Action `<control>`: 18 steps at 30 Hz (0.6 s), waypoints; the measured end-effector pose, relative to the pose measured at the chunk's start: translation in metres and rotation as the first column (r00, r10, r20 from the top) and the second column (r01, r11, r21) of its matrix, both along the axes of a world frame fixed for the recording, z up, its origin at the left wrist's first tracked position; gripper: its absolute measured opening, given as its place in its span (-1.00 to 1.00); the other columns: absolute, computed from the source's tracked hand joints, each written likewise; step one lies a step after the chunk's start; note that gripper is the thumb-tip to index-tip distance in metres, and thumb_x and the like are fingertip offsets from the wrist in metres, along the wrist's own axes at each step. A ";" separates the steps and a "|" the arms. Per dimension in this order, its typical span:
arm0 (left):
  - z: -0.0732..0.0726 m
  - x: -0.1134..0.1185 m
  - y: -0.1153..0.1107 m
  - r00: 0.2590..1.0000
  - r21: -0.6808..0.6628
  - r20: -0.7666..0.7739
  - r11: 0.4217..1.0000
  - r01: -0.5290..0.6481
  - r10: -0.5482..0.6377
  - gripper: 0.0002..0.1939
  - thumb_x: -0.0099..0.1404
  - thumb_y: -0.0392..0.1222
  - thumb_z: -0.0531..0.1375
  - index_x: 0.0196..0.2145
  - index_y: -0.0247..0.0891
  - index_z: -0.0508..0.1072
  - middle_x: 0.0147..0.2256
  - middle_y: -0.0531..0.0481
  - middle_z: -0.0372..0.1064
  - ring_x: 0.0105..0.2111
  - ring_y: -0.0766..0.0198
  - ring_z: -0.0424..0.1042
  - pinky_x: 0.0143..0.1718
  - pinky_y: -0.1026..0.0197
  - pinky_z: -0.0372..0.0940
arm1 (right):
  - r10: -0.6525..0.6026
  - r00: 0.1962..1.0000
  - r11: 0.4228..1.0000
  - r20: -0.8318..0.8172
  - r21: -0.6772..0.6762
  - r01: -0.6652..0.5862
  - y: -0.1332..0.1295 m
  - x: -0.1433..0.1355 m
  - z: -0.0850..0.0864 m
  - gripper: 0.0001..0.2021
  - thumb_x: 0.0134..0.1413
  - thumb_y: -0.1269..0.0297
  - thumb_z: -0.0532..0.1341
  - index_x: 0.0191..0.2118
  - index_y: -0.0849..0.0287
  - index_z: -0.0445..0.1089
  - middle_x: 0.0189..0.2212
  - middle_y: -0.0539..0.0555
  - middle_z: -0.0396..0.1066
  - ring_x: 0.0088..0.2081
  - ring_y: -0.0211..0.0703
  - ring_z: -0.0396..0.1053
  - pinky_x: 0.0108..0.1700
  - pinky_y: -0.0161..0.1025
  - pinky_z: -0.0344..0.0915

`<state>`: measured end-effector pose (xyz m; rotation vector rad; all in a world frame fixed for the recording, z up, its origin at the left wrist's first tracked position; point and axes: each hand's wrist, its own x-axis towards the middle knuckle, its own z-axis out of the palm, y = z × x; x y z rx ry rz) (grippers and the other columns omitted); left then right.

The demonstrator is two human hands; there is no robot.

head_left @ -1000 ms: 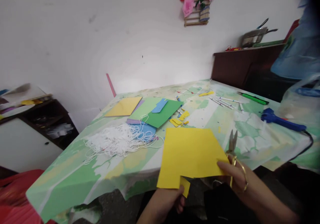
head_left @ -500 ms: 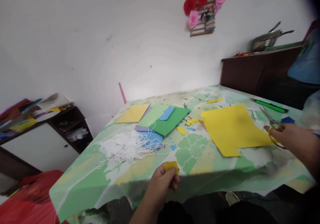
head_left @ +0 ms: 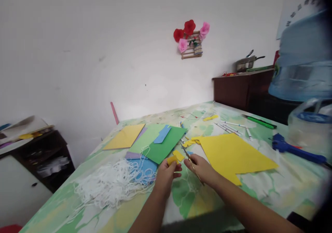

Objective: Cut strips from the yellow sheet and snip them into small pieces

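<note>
Pinched in my left hand (head_left: 167,176) is a small piece of yellow craft foam or felt (head_left: 171,160). My right hand (head_left: 201,169) grips a pair of scissors (head_left: 190,161), blades pointing up and away, just right of the left hand. Beyond the fingers lies another small yellow piece (head_left: 178,155), with yellow scraps (head_left: 190,142) behind it. A large yellow sheet (head_left: 230,153) with a notch cut from its near edge lies to the right, partly behind my right forearm. Green sheets (head_left: 167,148) with a blue cut piece (head_left: 163,134) on top lie to the left.
A tangle of white cord (head_left: 111,184) spreads over the patterned tablecloth. Behind it lies an orange-yellow sheet (head_left: 126,136). At right are white sticks (head_left: 230,128), a green box cutter (head_left: 260,122), a blue tool (head_left: 295,150), a plastic jug (head_left: 306,129) and a water bottle (head_left: 303,63).
My right hand has brought the scissors from the far right to beside my left hand. The left hand, still pinching the yellow piece, is farther over the table. The view has shifted.
</note>
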<state>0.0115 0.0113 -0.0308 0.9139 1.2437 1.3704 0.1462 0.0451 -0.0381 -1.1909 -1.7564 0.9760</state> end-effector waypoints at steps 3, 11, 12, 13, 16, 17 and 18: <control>-0.006 -0.005 0.015 0.999 0.001 -0.026 0.999 -0.032 0.032 -0.86 0.01 -0.24 0.09 -0.41 -0.34 0.28 -0.53 0.00 0.34 -0.55 0.34 0.35 -0.58 0.31 0.22 | 0.062 0.994 0.997 -0.089 -0.032 -0.065 0.020 -0.020 -0.001 -0.74 -0.07 0.09 0.03 -0.53 0.20 0.14 -0.63 -0.08 0.12 -0.55 -0.29 0.12 -0.50 -0.34 0.06; -0.025 -0.016 0.029 0.995 0.011 -0.095 0.999 -0.034 0.035 -0.96 -0.10 -0.35 0.14 -0.58 -0.31 0.32 -0.74 0.18 0.22 -0.77 0.48 0.14 -0.74 0.42 -0.01 | 0.233 0.916 0.945 -0.328 -0.144 -0.292 0.030 -0.031 -0.012 -0.90 -0.21 0.38 0.09 -0.49 0.17 0.10 -0.62 -0.11 0.19 -0.56 -0.32 0.20 -0.51 -0.38 0.12; -0.025 -0.016 0.030 0.996 0.004 -0.081 1.000 -0.030 0.030 -0.97 -0.09 -0.33 0.14 -0.58 -0.31 0.32 -0.75 0.18 0.22 -0.77 0.48 0.14 -0.74 0.42 -0.01 | 0.214 0.903 0.942 -0.372 -0.167 -0.292 0.030 -0.031 -0.014 -0.90 -0.21 0.40 0.09 -0.49 0.16 0.10 -0.63 -0.12 0.17 -0.57 -0.33 0.20 -0.52 -0.38 0.11; -0.025 -0.015 0.030 0.998 -0.002 -0.062 1.000 -0.027 0.026 -0.95 -0.08 -0.30 0.15 -0.57 -0.32 0.32 -0.75 0.17 0.22 -0.77 0.48 0.14 -0.74 0.41 0.01 | 0.186 0.895 0.941 -0.405 -0.189 -0.281 0.031 -0.031 -0.015 -0.90 -0.22 0.41 0.08 -0.49 0.16 0.09 -0.64 -0.13 0.16 -0.58 -0.34 0.18 -0.52 -0.39 0.10; -0.023 -0.014 0.031 0.999 -0.004 0.015 0.999 -0.038 0.038 -0.85 -0.06 -0.20 0.17 -0.50 -0.33 0.32 -0.69 0.13 0.27 -0.71 0.44 0.22 -0.67 0.38 0.13 | 0.125 0.895 0.948 -0.428 -0.214 -0.235 0.032 -0.030 -0.017 -0.89 -0.21 0.40 0.09 -0.50 0.16 0.08 -0.65 -0.14 0.11 -0.60 -0.36 0.12 -0.53 -0.40 0.07; -0.022 -0.014 0.031 0.998 0.003 0.043 0.999 -0.053 0.052 -0.82 -0.07 -0.18 0.18 -0.48 -0.34 0.32 -0.64 0.10 0.30 -0.66 0.42 0.27 -0.62 0.36 0.19 | 0.133 0.906 0.952 -0.401 -0.203 -0.229 0.032 -0.030 -0.017 -0.90 -0.20 0.38 0.09 -0.50 0.17 0.09 -0.64 -0.14 0.10 -0.60 -0.36 0.11 -0.53 -0.40 0.07; -0.021 -0.015 0.031 0.995 0.011 0.070 0.997 -0.071 0.070 -0.80 -0.07 -0.17 0.19 -0.47 -0.34 0.32 -0.59 0.07 0.33 -0.61 0.40 0.31 -0.55 0.34 0.23 | 0.149 0.921 0.956 -0.359 -0.185 -0.227 0.032 -0.030 -0.017 -0.90 -0.19 0.36 0.09 -0.50 0.17 0.09 -0.64 -0.13 0.10 -0.59 -0.36 0.10 -0.53 -0.40 0.06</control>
